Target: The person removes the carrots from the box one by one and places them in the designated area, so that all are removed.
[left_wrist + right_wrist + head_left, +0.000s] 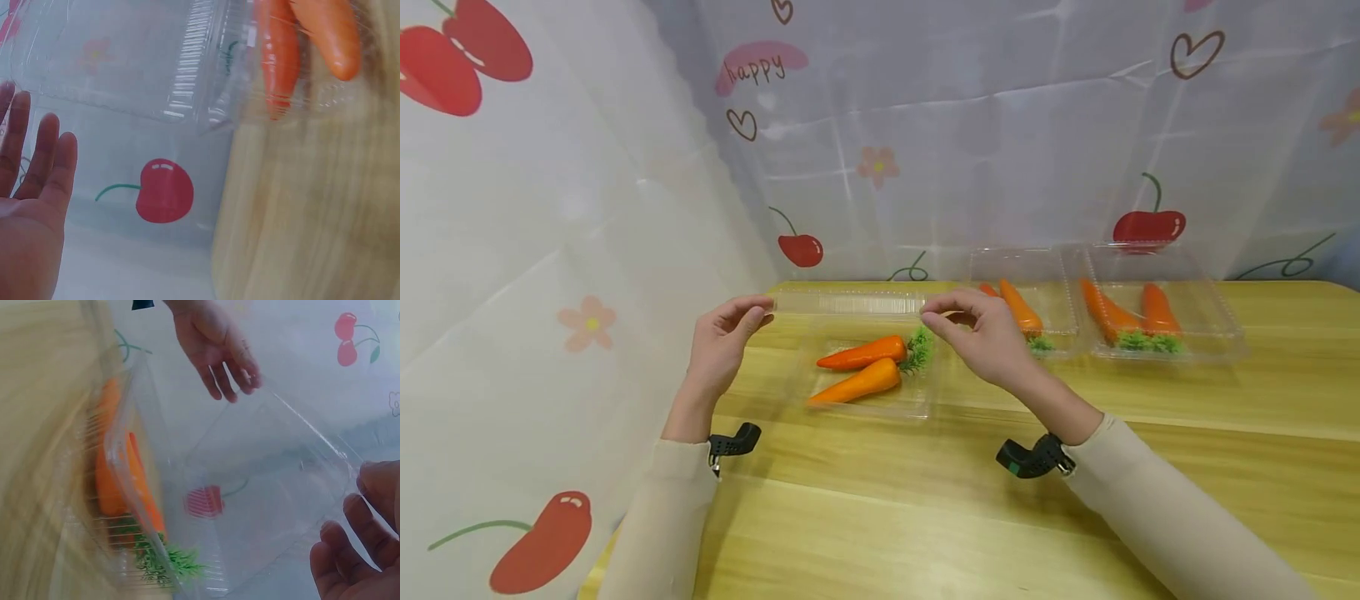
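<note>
In the head view, the left hand (724,343) and the right hand (988,337) each pinch one end of a clear lid (850,302), thumb against fingers, so its edge spans the gap between them. Below the grip is its open box (872,412), holding two carrots (859,383) that lie between the hands, tips toward the left hand and greens (917,350) toward the right. Past the right hand are a second box (1063,287), partly hidden by that hand, and a third box (1213,321) farther out, each holding carrots. The table (850,508) lies under the hands; a printed sheet (970,183) hangs behind them.

In the left wrist view, the left fingers reach the near edge of the lid; the thumb is out of sight, so this view alone cannot settle the pinch. The carrots lie across the lid from that hand.

In the right wrist view, the lid stretches between the two hands, each at a corner, with the carrots and greens past its far side from the right hand.
</note>
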